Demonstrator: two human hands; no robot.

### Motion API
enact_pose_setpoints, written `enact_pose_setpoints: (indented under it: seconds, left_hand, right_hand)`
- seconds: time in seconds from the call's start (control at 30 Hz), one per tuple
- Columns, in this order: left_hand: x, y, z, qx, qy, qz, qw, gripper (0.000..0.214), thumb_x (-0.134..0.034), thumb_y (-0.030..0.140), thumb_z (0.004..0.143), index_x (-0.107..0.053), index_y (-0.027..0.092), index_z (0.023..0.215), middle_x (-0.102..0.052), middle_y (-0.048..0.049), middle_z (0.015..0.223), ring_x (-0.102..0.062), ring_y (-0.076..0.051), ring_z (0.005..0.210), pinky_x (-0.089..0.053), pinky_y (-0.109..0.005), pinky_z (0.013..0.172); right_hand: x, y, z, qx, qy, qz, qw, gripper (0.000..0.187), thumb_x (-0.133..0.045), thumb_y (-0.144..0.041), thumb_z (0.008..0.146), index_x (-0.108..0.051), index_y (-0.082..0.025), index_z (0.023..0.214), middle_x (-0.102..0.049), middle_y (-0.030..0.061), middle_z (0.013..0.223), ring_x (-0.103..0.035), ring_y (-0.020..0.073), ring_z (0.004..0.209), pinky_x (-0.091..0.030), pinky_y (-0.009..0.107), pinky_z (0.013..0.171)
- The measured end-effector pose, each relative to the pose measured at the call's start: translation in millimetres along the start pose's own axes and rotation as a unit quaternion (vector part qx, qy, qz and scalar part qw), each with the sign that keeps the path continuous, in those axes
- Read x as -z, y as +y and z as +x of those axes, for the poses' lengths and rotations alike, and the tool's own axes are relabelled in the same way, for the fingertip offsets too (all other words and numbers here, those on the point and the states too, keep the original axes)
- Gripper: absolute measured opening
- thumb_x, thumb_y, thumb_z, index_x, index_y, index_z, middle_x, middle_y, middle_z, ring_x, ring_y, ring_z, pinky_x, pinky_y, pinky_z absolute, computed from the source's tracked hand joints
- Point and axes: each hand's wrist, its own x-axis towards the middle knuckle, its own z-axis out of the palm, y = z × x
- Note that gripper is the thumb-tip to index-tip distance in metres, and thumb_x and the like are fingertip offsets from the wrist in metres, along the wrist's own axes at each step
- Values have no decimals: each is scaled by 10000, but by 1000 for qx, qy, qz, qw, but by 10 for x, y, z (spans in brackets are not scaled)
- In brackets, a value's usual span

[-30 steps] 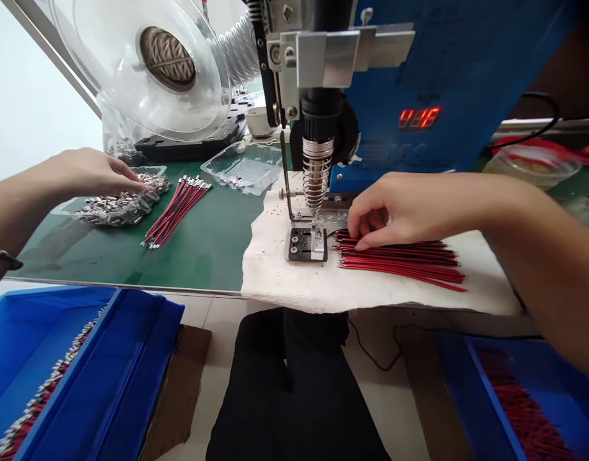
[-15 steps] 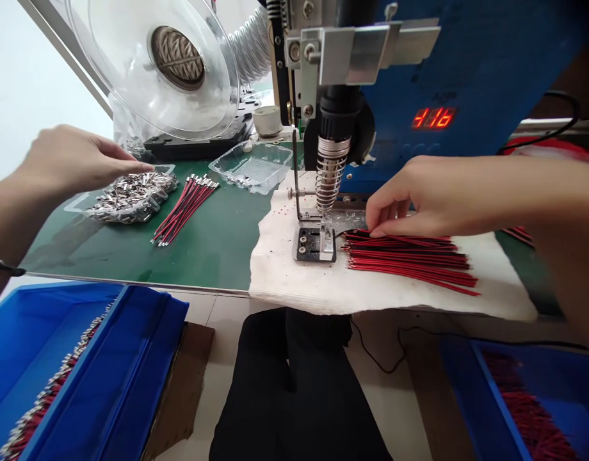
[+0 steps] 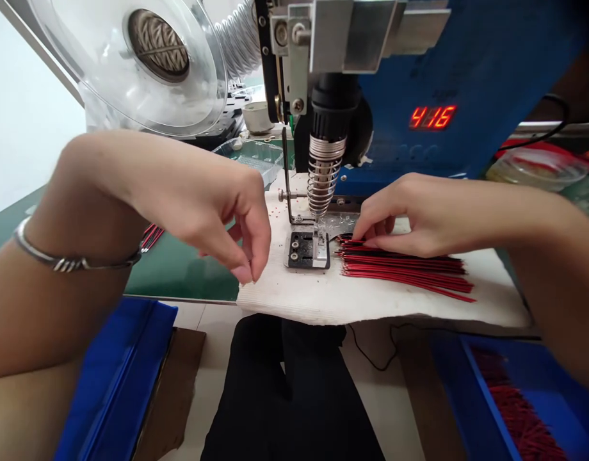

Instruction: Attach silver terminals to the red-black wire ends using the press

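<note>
My left hand hovers just left of the small black metal fixture, with thumb and fingers pinched together and pointing down; what they pinch is too small to make out. A silver bracelet is on that wrist. My right hand rests on the left ends of a bundle of thin red wires, its fingers closed on them right beside the fixture. Directly above the fixture hangs the machine's coiled metal head. Fixture and wires lie on a white cloth.
A blue machine with a red display stands behind the cloth. A clear reel is at the upper left. Blue bins sit low at the left and right, the right one with red wires. My arm partly hides finished wires on the green mat.
My left hand has left the pile of metal parts at the far left and swung right to the fixture, fingers now pinched. My right hand has stayed on the wire ends.
</note>
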Motion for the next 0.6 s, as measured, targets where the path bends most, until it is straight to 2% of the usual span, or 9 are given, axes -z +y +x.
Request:
enact_pose_setpoints:
  seconds: [0.07, 0.1, 0.13, 0.2, 0.23, 0.37, 0.43, 0.5, 0.6]
  left_hand:
    - [106, 161, 152, -12, -211, -5, 977, 218, -978, 152, 682, -821, 287, 616, -674, 34, 575, -653, -195, 518, -511, -311, 502]
    - [138, 224, 212, -2, -253, -14, 967, 255, -976, 99, 637, -803, 281, 588, -651, 39, 549, -643, -194, 487, -489, -306, 475]
    - [154, 271, 260, 23, -265, -34, 963, 290, -979, 54, 579, -789, 273, 576, -630, 44, 529, -641, -198, 467, -477, -304, 459]
    - [144, 318, 317, 71, -226, -79, 968, 364, -989, -2, 472, -764, 262, 581, -605, 49, 515, -645, -214, 460, -464, -309, 455]
    - [123, 321, 330, 69, -219, -92, 969, 373, -982, -11, 461, -763, 261, 594, -617, 45, 528, -657, -222, 475, -474, -315, 472]
    - [5, 230, 344, -65, -308, -71, 946, 270, -876, 32, 663, -760, 274, 631, -741, 15, 634, -686, -215, 554, -514, -327, 551]
    - [-43, 138, 351, -66, -325, -88, 939, 265, -852, 38, 730, -752, 272, 659, -796, 10, 694, -684, -199, 553, -528, -319, 555]
    - [-74, 21, 365, -45, -314, -121, 941, 232, -874, 62, 770, -788, 274, 726, -844, 6, 768, -685, -187, 540, -537, -310, 551]
    - [-91, -164, 399, -67, -304, -157, 937, 88, -887, 189, 866, -865, 274, 860, -891, -22, 884, -688, -177, 533, -524, -290, 525]
  right_hand:
    - [7, -10, 5, 7, -32, 15, 999, 290, -653, -301, 983, -929, -279, 1072, -894, 44, 998, -790, 217, 771, -607, 361, 686]
    - [8, -20, 10, 10, -24, 15, 1000, 283, -654, -293, 979, -924, -274, 1062, -890, 45, 989, -782, 216, 767, -600, 363, 693]
    - [6, -32, 17, 14, -18, 15, 1000, 274, -656, -283, 972, -919, -273, 1047, -883, 42, 972, -773, 213, 756, -591, 364, 692]
    - [-3, -57, 28, 21, -17, 16, 1000, 264, -656, -271, 967, -913, -273, 1027, -874, 40, 949, -758, 209, 738, -574, 366, 687]
    - [-8, -66, 29, 22, -19, 13, 999, 258, -654, -276, 970, -909, -271, 1009, -871, 41, 937, -750, 208, 728, -560, 368, 680]
    - [-23, -66, 1, 13, 5, -16, 1000, 276, -639, -365, 999, -889, -271, 929, -850, 55, 871, -717, 214, 689, -516, 388, 674]
    - [-30, -58, -23, 11, 21, -26, 999, 300, -623, -385, 1002, -894, -274, 939, -852, 58, 864, -714, 219, 687, -523, 402, 694]
    - [-43, -59, -38, 13, 24, -35, 999, 317, -605, -382, 1002, -901, -278, 951, -857, 54, 864, -713, 218, 684, -523, 405, 693]
    - [-71, -74, -38, -8, 49, -43, 998, 282, -632, -367, 978, -889, -291, 891, -857, 30, 835, -708, 198, 644, -509, 379, 657]
